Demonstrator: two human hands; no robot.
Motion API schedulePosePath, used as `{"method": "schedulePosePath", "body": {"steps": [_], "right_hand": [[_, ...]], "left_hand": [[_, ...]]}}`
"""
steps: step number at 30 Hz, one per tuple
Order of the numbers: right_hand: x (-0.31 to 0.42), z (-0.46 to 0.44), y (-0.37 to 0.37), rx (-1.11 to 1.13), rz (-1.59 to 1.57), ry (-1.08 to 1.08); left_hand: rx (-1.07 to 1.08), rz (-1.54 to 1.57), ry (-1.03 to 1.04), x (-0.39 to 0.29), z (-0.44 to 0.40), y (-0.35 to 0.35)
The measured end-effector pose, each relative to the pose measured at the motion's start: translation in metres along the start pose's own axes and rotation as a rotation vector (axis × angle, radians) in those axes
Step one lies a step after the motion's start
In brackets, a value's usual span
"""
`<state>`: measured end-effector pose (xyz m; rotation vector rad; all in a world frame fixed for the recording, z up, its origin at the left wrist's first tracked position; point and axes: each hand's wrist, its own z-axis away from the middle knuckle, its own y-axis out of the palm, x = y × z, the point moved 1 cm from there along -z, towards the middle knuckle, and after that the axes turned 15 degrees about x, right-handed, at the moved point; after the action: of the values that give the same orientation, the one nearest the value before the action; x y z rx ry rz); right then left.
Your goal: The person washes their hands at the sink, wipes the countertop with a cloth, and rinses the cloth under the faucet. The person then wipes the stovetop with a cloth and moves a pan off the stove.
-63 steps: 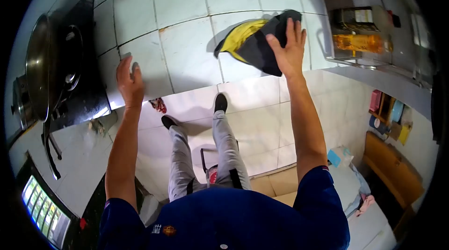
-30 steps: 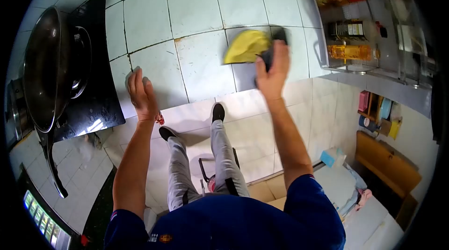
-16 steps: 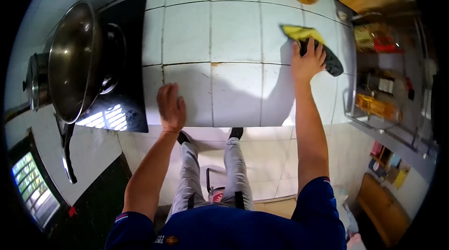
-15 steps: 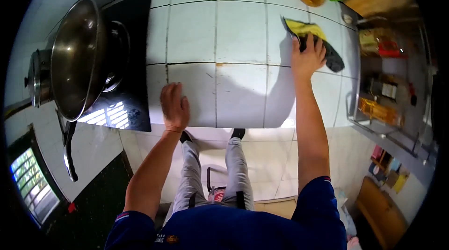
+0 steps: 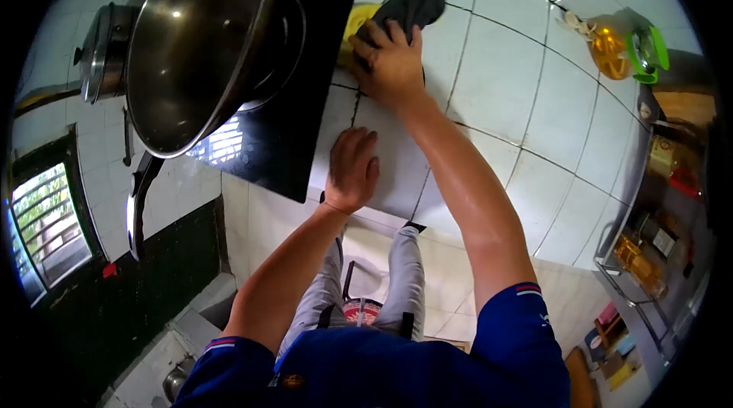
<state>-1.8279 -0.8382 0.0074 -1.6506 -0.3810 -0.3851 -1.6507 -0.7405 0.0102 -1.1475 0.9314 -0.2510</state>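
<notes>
While the left hand (image 5: 353, 170) rests on the tiled counter (image 5: 496, 80), the right hand (image 5: 393, 64) lies over a black-and-yellow cloth (image 5: 416, 7) at 12 o'clock.
The right hand's fingers are spread across the cloth; whether they pinch a fold, I cannot tell. The yellow part sits just beside the black cooktop (image 5: 282, 148), at 9 o'clock from that hand. The left hand, at 7 o'clock from the right, is palm down and holds nothing, its fingers close together and thumb apart. A pan (image 5: 198, 41) stands at 10 o'clock, and a jug of amber liquid with a green handle (image 5: 609, 45) at 2 o'clock.
</notes>
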Motion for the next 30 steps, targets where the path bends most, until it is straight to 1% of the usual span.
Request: {"method": "schedulePosePath", "body": {"steps": [1,2,4,5,7,8,10,13,14,15,17,19,20,21,22,23,25,27,29,30], "right_hand": [[0.009,0.006,0.004,0.016,-0.030,-0.076],[0.015,0.016,0.006,0.028,-0.049,-0.083],[0.020,0.033,-0.002,0.076,-0.037,-0.234],[0.021,0.042,-0.001,0.077,-0.040,-0.238],[0.025,0.060,-0.001,0.159,-0.050,-0.277],[0.028,0.068,-0.003,0.121,-0.076,-0.288],[0.032,0.088,-0.001,0.122,-0.073,-0.255],[0.038,0.126,-0.003,0.124,0.013,-0.174],[0.041,0.141,-0.005,0.118,-0.011,-0.147],[0.045,0.158,-0.009,0.123,0.025,-0.111],[0.054,0.193,-0.012,0.137,0.086,-0.067],[0.070,0.221,-0.015,0.133,0.113,-0.056],[0.078,0.229,-0.013,0.153,0.092,-0.068],[0.087,0.237,-0.016,0.174,0.075,-0.069],[0.101,0.238,-0.024,0.216,0.057,-0.053],[0.105,0.241,-0.021,0.247,-0.115,0.016],[0.127,0.228,-0.020,0.106,-0.320,0.076],[0.147,0.198,-0.017,0.014,-0.311,-0.020],[0.161,0.176,-0.003,0.021,-0.130,-0.106],[0.164,0.171,0.009,0.138,-0.028,-0.144]], "left_hand": [[0.002,0.021,0.010,-0.001,0.000,-0.003],[0.019,0.001,0.001,-0.003,0.001,-0.005],[-0.017,0.016,0.017,-0.004,0.002,-0.005],[-0.035,0.017,0.030,-0.004,0.002,-0.005],[-0.078,-0.009,0.058,-0.007,0.000,-0.010],[-0.107,0.019,0.101,-0.007,0.000,-0.011],[-0.203,0.059,0.203,-0.007,-0.003,-0.011],[-0.129,0.054,0.303,0.009,0.008,0.006],[-0.185,0.080,0.354,0.008,0.014,0.004],[-0.101,0.165,0.397,0.014,0.017,0.016],[-0.033,0.225,0.427,-0.001,0.045,0.002],[0.070,0.314,0.366,-0.009,0.078,-0.011],[0.031,0.373,0.391,-0.010,0.094,-0.019],[0.001,0.393,0.368,-0.012,0.110,-0.029],[0.020,0.444,0.333,-0.007,0.126,-0.032],[0.040,0.490,0.297,0.000,0.140,-0.033],[-0.024,0.497,0.227,0.014,0.164,-0.040],[-0.035,0.511,0.150,0.029,0.180,-0.043],[-0.005,0.489,0.060,0.045,0.191,-0.042],[-0.004,0.464,0.051,0.053,0.194,-0.042]]}}
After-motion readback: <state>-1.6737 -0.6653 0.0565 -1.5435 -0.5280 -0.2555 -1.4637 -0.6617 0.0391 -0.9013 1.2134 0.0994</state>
